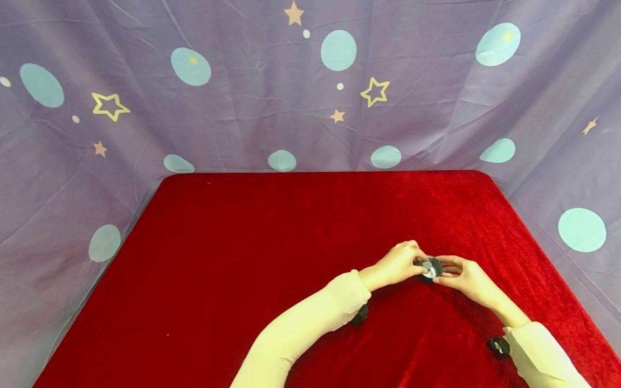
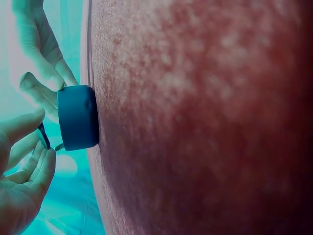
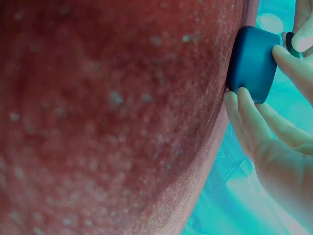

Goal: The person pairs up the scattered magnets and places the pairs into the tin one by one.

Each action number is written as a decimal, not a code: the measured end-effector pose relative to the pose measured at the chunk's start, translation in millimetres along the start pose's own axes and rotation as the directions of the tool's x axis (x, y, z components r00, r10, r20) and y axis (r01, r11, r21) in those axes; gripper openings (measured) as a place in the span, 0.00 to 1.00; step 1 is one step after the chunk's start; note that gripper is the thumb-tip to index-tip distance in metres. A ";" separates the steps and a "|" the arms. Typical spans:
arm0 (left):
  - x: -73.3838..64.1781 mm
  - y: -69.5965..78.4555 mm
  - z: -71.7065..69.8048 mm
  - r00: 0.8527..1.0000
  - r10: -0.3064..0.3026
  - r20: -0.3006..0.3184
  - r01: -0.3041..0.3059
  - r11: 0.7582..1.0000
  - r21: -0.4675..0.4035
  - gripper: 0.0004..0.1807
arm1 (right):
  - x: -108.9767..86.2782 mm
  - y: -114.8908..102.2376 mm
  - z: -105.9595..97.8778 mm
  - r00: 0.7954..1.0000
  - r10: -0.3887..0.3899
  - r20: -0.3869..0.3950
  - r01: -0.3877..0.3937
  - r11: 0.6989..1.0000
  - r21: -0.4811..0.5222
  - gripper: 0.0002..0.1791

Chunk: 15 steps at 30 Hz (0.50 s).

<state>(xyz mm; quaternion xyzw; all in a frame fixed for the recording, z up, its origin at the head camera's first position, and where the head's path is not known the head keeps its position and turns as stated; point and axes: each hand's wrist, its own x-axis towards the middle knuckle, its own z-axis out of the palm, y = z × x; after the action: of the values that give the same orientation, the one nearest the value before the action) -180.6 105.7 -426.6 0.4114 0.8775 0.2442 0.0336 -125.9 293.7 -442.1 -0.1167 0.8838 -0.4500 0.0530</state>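
Note:
A small dark container (image 1: 438,266) with rounded edges stands on the red cloth, its pale, shiny inside facing up. My right hand (image 1: 467,279) holds it from the right, thumb on one side and fingertips on the other, as the right wrist view shows on the container's smooth wall (image 3: 253,63). Between the thumb and fingers of my left hand (image 1: 399,264) is pinched a thin dark piece (image 2: 44,136), just over the container's rim. A short dark stub (image 2: 59,147) shows at the rim in the left wrist view. What the thin piece is, I cannot tell.
Red velvet-like cloth (image 1: 271,242) covers the table. A purple curtain (image 1: 252,91) with stars and pale blue spots hangs behind and along both sides. Dark wrist bands (image 1: 498,346) show at the pale sleeves.

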 end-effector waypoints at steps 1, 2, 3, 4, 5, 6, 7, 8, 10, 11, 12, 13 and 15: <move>0.6 0.5 0.4 1.000 -0.003 0.000 0.003 1.000 0.002 0.14 | -0.1 -0.3 -0.2 1.000 0.003 0.000 -0.003 1.000 0.002 0.28; 1.2 0.9 0.8 1.000 -0.004 -0.001 0.004 1.000 0.007 0.13 | -0.1 -0.4 -0.3 1.000 0.006 0.001 -0.006 1.000 0.003 0.28; 1.5 1.4 0.9 1.000 -0.007 0.000 0.007 1.000 0.006 0.13 | -0.1 -0.5 -0.4 1.000 0.009 0.002 -0.009 1.000 0.003 0.28; 1.8 1.8 1.1 1.000 -0.011 0.000 0.011 1.000 0.006 0.13 | 0.0 -0.3 -0.2 1.000 0.009 0.001 -0.009 1.000 0.003 0.28; 2.3 2.3 1.3 1.000 -0.015 0.000 0.015 1.000 0.008 0.13 | 0.1 0.0 0.1 1.000 0.008 -0.002 -0.008 1.000 0.001 0.28; 2.9 2.5 1.6 1.000 -0.019 -0.001 0.019 1.000 0.009 0.13 | 0.2 0.4 0.4 1.000 0.010 -0.004 -0.010 1.000 0.001 0.28; 3.3 2.8 1.9 1.000 -0.024 -0.001 0.024 1.000 0.012 0.13 | 0.4 0.7 0.7 1.000 0.011 -0.005 -0.011 1.000 0.002 0.28; 3.7 3.1 2.3 1.000 -0.027 0.000 0.027 1.000 0.014 0.13 | 0.5 1.0 1.0 1.000 0.011 -0.007 -0.011 1.000 0.001 0.28; 4.6 3.7 3.2 0.999 -0.036 0.004 0.036 0.999 0.014 0.14 | 0.6 1.4 1.4 1.000 0.007 -0.011 -0.007 1.000 -0.001 0.27; 5.1 4.0 3.8 0.999 -0.042 0.007 0.042 0.999 0.015 0.14 | 0.6 1.4 1.4 1.000 0.006 -0.011 -0.006 1.000 -0.002 0.27; 5.7 4.0 4.6 0.999 -0.047 0.009 0.046 0.999 0.017 0.14 | 0.6 1.3 1.3 1.000 0.005 -0.010 -0.005 1.000 -0.002 0.27; 6.2 4.0 5.4 0.999 -0.052 0.012 0.051 0.999 0.017 0.14 | 0.7 1.4 1.3 1.000 0.001 -0.012 -0.001 1.000 -0.003 0.27; 7.1 3.9 6.5 0.998 -0.060 0.014 0.060 0.998 0.013 0.15 | 0.8 1.7 1.5 1.000 -0.007 -0.015 0.007 1.000 -0.010 0.27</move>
<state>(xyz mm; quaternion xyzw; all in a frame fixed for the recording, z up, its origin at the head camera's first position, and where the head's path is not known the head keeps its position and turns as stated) -180.8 115.7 -429.6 0.3869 0.8907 0.2344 0.0447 -126.6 293.3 -444.3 -0.1166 0.8859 -0.4469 0.0441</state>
